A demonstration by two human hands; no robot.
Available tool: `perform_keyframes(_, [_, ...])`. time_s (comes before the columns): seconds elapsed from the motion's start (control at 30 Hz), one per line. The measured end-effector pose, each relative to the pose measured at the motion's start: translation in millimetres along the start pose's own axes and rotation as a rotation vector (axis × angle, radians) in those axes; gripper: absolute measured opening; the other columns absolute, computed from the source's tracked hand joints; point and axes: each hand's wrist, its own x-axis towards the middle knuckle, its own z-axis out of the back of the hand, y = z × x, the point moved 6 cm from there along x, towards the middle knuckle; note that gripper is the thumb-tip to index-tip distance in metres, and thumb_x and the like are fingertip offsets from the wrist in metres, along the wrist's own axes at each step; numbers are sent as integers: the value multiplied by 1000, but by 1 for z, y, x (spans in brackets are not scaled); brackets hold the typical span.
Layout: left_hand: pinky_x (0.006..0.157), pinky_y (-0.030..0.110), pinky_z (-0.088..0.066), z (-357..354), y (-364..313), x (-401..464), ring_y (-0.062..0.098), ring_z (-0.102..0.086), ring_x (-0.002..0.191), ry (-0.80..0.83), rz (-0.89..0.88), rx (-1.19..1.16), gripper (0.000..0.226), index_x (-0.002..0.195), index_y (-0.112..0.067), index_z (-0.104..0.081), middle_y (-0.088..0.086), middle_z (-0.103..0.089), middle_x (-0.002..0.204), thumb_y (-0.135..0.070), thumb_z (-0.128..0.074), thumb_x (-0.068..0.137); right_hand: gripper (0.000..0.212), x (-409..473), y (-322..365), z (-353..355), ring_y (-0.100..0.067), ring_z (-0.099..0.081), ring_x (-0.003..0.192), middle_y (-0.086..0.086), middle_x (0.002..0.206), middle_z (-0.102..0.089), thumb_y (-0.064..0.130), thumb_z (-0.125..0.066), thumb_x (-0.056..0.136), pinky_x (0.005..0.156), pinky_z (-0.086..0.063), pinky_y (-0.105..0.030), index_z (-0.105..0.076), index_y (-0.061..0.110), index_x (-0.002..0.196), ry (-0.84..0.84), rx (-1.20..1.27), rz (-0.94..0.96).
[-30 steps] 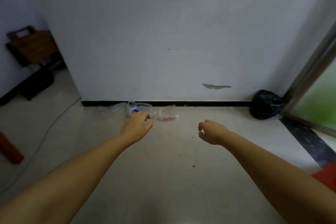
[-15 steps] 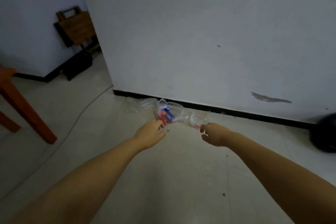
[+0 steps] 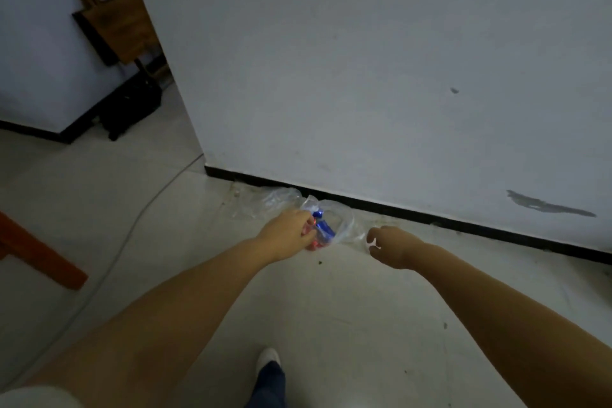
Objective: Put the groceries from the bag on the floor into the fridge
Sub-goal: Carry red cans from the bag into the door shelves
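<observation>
Bare forearms reached forward and down over the pale floor [image 3: 331,308]. Left hand [image 3: 288,233]: back up, fingers curled at the clear plastic bag [image 3: 341,222]; whether they gripped the film could not be told. Right hand [image 3: 390,247]: just beside the bag, fingers loosely curled, holding nothing. Bag lay on the floor against the black skirting [image 3: 463,225], containing a blue item [image 3: 324,225] and something red [image 3: 314,245]. Beyond left: orange table leg [image 3: 39,262], wooden folding chair [image 3: 116,20].
</observation>
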Motion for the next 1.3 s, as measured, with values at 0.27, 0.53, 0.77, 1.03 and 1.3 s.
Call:
perform_keyframes(0.27, [85,38,-50,-15,45,135,22,-58,94,218,-38,25,28,106,-8,-62,8,-59,112,-30,-50,94,36,113,-4,13,-23,-54,115,-9,130,-52,28,-47,97,100,-44,-34,-47,16,131,40,164,-40])
perform_keyframes(0.53, [85,31,-48,-114,113,262,16,-55,95,323,22,-95,22,108,-13,-58,5,-58,113,-27,-45,97,36,284,-55,-27,-22,-55,112,-8,130,-52,28,-43,98,95,-43,-31,-47,17,132,88,224,-54])
perform_keyframes(0.77, [64,16,-32,-260,228,377,2,-44,67,348,-4,-143,20,95,-10,-56,-2,-53,87,-24,-42,98,46,453,-77,-162,-23,-47,122,-7,138,-46,27,-46,95,101,-42,-37,-37,17,139,20,225,-96])
perform_keyframes(1.03, [93,26,-36,-419,344,501,18,-54,108,254,-314,48,32,115,-12,-62,6,-63,116,-21,-39,95,59,630,-89,-334,-23,-37,134,-4,147,-39,43,-45,94,112,-30,-41,-29,17,145,-9,107,68])
perform_keyframes(1.3, [115,55,-13,-496,431,543,17,-62,91,415,-918,584,39,85,-22,-69,-5,-67,82,-32,-31,88,67,670,-76,-433,-22,-57,122,-4,125,-64,33,-77,66,97,-45,-56,-58,15,127,-136,-329,734])
